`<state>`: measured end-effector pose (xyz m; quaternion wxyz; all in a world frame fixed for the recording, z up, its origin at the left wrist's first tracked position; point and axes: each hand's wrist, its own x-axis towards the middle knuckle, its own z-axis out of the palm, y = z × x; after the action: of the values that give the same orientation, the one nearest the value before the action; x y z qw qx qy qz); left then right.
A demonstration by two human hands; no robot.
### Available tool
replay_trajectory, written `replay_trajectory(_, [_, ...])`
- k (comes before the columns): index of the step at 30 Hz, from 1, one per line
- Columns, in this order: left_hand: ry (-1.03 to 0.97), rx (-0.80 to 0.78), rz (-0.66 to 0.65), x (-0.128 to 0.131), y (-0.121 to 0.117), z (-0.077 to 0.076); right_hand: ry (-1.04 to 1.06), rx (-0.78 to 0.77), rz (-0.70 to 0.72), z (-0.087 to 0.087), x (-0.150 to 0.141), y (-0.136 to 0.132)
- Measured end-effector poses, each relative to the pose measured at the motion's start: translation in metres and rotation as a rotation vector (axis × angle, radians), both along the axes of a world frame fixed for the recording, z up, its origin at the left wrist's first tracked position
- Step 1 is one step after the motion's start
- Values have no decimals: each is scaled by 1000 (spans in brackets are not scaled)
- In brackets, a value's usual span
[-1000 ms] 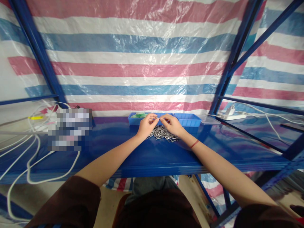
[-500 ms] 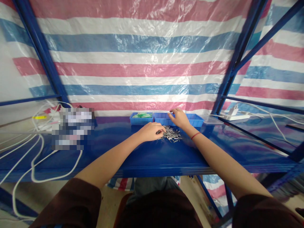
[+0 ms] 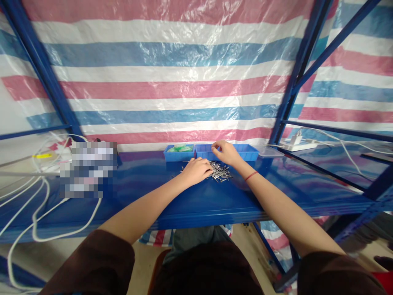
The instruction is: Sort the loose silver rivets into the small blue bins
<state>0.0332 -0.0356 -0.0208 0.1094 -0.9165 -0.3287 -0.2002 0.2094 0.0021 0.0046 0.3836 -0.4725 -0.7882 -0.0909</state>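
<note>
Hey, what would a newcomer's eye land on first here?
Probably the shiny red, white and blue striped plastic sheet filling the background behind the glossy blue tabletop. Then the bare left hand at the pile of slim silvery metal pieces, mid-table, and the bare right hand by the row of blue plastic bins.

at clock centre, slender metal pieces (image 3: 220, 173) are showing a bright finish. the tabletop (image 3: 196, 200) is appearing smooth and glossy. at 12 o'clock, the plastic bin (image 3: 249, 155) is showing a smooth front, backed by plastic sheeting (image 3: 211, 89), which is displaying glossy creases. at 8 o'clock, the cloth sleeve (image 3: 98, 262) is appearing matt.
</note>
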Motion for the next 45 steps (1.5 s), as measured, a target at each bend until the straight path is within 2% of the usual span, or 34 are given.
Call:
replay_trajectory(6, [-4, 1, 10, 0, 2, -1, -51, -37, 10, -2, -2, -2])
replay_trajectory(12, [-23, 69, 43, 1, 3, -4, -45, -66, 56, -1, -3, -2])
replay_trajectory(15, [-114, 84, 86, -2, 7, -1, 19, -177, 160, 1, -1, -1])
replay_trajectory(19, [-260, 53, 80, -11, 17, 4, 87, -429, 327, 3, -2, -5])
replay_trajectory(23, [-460, -37, 1, -16, 24, 3, 166, -580, 417, 2, -6, -10])
replay_trajectory(29, [-869, -345, -14, -10, 26, -3, 224, -717, 493, -1, -9, -11])
replay_trajectory(33, [-983, -391, -38, -9, 30, -7, 251, -745, 528, 0, -10, -12])
replay_trajectory(45, [-998, -358, -101, -10, 26, -3, 332, -715, 520, -2, -14, -11])
